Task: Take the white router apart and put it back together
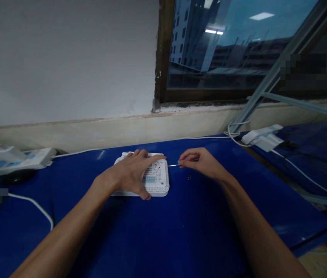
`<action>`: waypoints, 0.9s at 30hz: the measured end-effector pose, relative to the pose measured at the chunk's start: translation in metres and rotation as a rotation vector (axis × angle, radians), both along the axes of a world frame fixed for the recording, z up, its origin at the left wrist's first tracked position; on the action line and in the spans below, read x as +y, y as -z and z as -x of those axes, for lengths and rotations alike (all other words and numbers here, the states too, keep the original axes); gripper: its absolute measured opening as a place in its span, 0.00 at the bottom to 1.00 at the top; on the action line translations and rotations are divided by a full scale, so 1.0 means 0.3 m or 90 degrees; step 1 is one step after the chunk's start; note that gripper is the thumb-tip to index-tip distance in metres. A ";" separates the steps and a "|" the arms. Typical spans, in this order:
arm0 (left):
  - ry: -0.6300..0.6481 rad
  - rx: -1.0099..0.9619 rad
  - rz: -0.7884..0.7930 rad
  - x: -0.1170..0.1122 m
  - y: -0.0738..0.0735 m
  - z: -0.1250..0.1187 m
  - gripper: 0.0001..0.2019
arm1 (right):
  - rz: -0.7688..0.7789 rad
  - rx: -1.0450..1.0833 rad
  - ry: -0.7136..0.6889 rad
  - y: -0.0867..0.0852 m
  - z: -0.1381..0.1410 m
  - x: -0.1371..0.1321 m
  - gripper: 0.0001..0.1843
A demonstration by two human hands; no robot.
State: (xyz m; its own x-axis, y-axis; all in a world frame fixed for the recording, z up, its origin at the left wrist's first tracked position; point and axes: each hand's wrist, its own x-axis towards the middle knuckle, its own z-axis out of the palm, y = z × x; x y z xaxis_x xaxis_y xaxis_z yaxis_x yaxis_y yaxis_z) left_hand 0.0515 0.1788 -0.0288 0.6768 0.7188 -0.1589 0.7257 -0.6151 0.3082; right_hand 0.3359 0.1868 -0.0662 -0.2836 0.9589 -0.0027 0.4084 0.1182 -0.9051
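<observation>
Blue covers the surface (181, 231), and a flat white box (159, 181) with little holes lies in the middle of it, toward the far edge. The left hand (133, 173) is spread open and lies flat on top of the box. The right hand (200, 162) is just beside the box, its fingertips pinched together on a thin metal pin (173, 165) that points at the box. A tiny dark bit (189, 177) lies near that hand.
</observation>
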 end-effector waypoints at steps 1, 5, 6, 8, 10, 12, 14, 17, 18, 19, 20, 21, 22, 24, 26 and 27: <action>0.003 -0.022 0.004 0.001 -0.004 0.004 0.60 | 0.009 0.025 0.006 0.002 -0.004 0.003 0.09; -0.001 -0.143 0.019 0.001 -0.029 0.015 0.58 | 0.037 0.200 0.047 0.017 0.005 0.015 0.13; -0.001 -0.174 0.018 -0.001 -0.037 0.014 0.58 | 0.047 0.251 0.049 0.021 0.013 0.015 0.13; 0.007 -0.220 0.015 -0.005 -0.049 0.007 0.59 | 0.078 0.325 0.037 0.025 0.030 0.014 0.12; 0.018 -0.231 0.018 -0.007 -0.052 -0.001 0.61 | 0.104 0.338 0.020 0.024 0.037 0.011 0.12; 0.010 -0.207 0.025 -0.005 -0.046 -0.004 0.61 | 0.102 0.302 0.023 0.020 0.029 0.010 0.13; -0.016 -0.168 0.017 0.002 -0.034 0.000 0.61 | 0.080 0.246 0.044 0.016 0.009 0.012 0.14; -0.070 -0.107 -0.026 0.014 -0.010 0.005 0.61 | 0.055 0.173 0.061 0.012 -0.018 0.018 0.15; -0.092 -0.087 -0.041 0.016 0.000 0.002 0.60 | 0.052 0.155 0.060 0.010 -0.023 0.019 0.15; -0.117 -0.069 -0.057 0.018 0.011 -0.004 0.60 | 0.051 0.140 0.058 0.008 -0.024 0.019 0.15; -0.146 -0.053 -0.074 0.019 0.022 -0.013 0.59 | 0.052 0.127 0.056 0.006 -0.023 0.018 0.16; -0.180 -0.039 -0.092 0.018 0.034 -0.025 0.59 | 0.053 0.114 0.055 0.004 -0.021 0.017 0.16; -0.220 -0.025 -0.111 0.016 0.044 -0.038 0.58 | 0.053 0.102 0.054 0.001 -0.018 0.015 0.17; -0.298 -0.003 -0.138 0.012 0.057 -0.059 0.57 | 0.053 0.073 0.054 -0.002 -0.012 0.011 0.17; -0.336 -0.002 -0.138 0.009 0.051 -0.061 0.55 | 0.051 0.046 0.052 -0.003 -0.008 0.009 0.17; -0.332 -0.005 -0.120 0.009 0.040 -0.051 0.54 | 0.050 0.037 0.050 -0.004 -0.007 0.009 0.17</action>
